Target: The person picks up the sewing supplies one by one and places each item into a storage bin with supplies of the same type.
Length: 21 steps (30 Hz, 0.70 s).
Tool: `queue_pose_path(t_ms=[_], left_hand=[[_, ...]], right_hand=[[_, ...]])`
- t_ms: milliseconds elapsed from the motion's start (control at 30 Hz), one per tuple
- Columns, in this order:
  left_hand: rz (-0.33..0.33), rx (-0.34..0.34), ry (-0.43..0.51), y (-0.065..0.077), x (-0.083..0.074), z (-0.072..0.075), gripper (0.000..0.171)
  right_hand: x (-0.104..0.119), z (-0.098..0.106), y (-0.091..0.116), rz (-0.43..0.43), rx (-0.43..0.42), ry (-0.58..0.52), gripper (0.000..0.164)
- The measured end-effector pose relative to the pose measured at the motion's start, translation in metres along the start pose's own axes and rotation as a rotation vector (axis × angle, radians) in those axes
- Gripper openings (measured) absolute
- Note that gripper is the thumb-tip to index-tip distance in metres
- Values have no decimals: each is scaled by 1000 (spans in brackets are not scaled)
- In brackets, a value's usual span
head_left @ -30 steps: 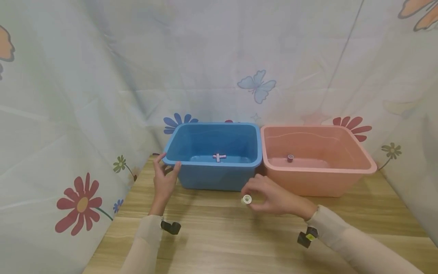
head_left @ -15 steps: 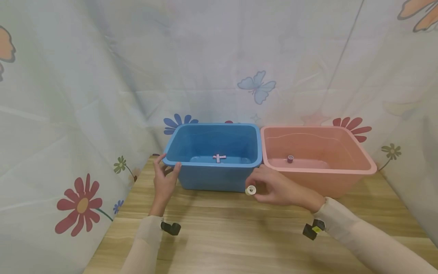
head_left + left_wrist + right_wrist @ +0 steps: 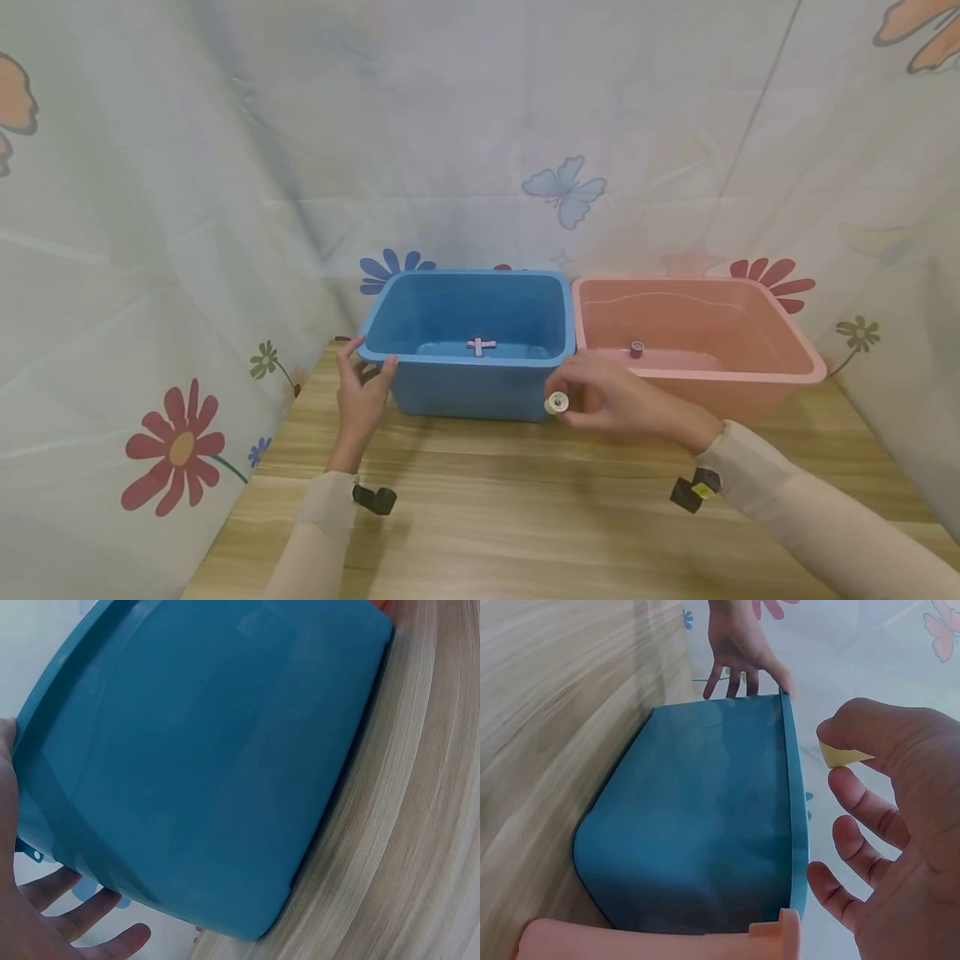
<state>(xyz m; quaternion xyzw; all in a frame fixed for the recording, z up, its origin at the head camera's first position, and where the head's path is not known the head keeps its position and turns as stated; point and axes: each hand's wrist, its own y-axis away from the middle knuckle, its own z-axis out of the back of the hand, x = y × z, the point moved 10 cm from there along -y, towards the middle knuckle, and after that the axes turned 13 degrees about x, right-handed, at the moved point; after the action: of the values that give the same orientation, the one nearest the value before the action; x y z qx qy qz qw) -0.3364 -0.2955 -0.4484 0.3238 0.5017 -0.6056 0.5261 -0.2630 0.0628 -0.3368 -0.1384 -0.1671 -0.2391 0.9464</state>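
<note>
My right hand [image 3: 615, 396] pinches a small pale yellow spool-like cylinder [image 3: 557, 403] between thumb and forefinger. Its white, ringed end faces the head camera. The hand hovers before the gap between the blue bin [image 3: 465, 388] and the pink bin [image 3: 720, 392]. In the right wrist view, the fingers cover most of the cylinder [image 3: 838, 755]. My left hand [image 3: 362, 400] touches the blue bin's front left corner, thumb at the front rim, spread fingers along the side. Inside the blue bin lies a pinkish cross-shaped thing [image 3: 480, 346]. A small purple cylinder [image 3: 637, 348] stands in the pink bin.
Both bins stand side by side at the back of a wooden table [image 3: 480, 517]. A pale curtain [image 3: 465, 125] printed with flowers and butterflies hangs behind and at the sides. Each wrist wears a small black camera [image 3: 378, 500].
My right hand, with the pale yellow cylinder, has risen and shifted a little right toward the pink bin. The left hand stays at the blue bin's corner.
</note>
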Motion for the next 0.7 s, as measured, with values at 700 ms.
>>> queue_pose_path(t_ms=[700], left_hand=[[-17,-1,4,0,-2,0,73]], right_hand=[[-14,30,3,9,-40,-47,29]])
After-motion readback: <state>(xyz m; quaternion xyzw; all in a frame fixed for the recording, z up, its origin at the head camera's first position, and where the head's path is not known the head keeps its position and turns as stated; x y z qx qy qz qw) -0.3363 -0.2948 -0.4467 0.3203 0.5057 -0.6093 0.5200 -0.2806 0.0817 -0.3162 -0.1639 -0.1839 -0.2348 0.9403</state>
